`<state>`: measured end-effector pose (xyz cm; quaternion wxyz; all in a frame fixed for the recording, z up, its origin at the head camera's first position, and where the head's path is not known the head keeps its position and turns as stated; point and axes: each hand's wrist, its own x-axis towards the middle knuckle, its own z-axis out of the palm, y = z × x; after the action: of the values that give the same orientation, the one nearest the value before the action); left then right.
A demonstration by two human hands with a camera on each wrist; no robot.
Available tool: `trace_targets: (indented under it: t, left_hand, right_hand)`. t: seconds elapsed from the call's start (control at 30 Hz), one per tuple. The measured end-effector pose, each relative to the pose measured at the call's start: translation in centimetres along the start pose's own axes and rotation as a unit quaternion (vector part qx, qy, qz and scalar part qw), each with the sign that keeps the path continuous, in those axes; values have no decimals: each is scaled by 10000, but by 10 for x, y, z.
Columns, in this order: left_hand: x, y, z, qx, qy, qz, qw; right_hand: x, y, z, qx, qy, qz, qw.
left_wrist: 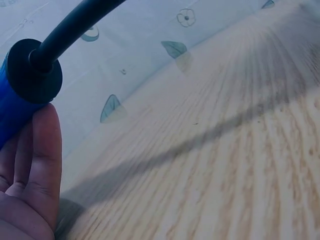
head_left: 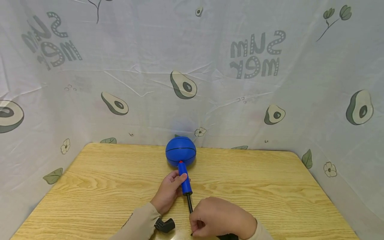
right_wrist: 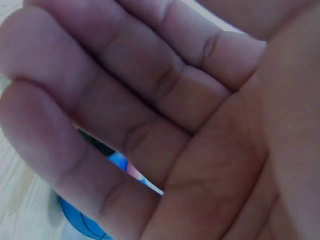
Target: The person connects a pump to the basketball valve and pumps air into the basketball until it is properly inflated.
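A small blue ball with black lines sits near the table's back edge in the head view. Against its front stands the red tip of a hand pump, whose blue barrel slants toward me. My left hand holds that barrel, thumb on top. A black rod is drawn out of the barrel's near end; the left wrist view shows it leaving the black end cap. My right hand is curled round the pump's handle end, mostly hidden in the fist. In the right wrist view, curled fingers fill the picture.
The wooden table reaches to both sides of the hands. Behind it hangs a pale curtain with avocado prints. Black wrist cameras show at the left cuff and under the right wrist.
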<state>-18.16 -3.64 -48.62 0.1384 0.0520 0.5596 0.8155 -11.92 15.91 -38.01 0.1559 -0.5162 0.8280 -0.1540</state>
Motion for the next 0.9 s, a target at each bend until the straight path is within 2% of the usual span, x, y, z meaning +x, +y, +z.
trace_targets:
  t: [0.1,0.23,0.33,0.57,0.7,0.9]
  left_hand:
    - [-1,0,1,40,14,-37,10000]
    - [-2,1,3,54,49,-43,10000]
    - [-2,1,4,104,-2,-22,9999]
    - [-2,0,6,154,-173,-22,9997]
    - [-2,-1,4,149,-268,-46,9995]
    - [-2,-4,1,234,-401,-21,9989]
  right_hand:
    - [2,3,0,-73,75,244,9996]
    - [5,8,0,-497,294,569,9967]
    - [6,12,-1,-788,579,727,9925]
    - [9,20,2,-939,1309,1001,9818]
    - [9,21,2,-807,1316,953,9834]
    - [9,17,0,-644,957,758,9904]
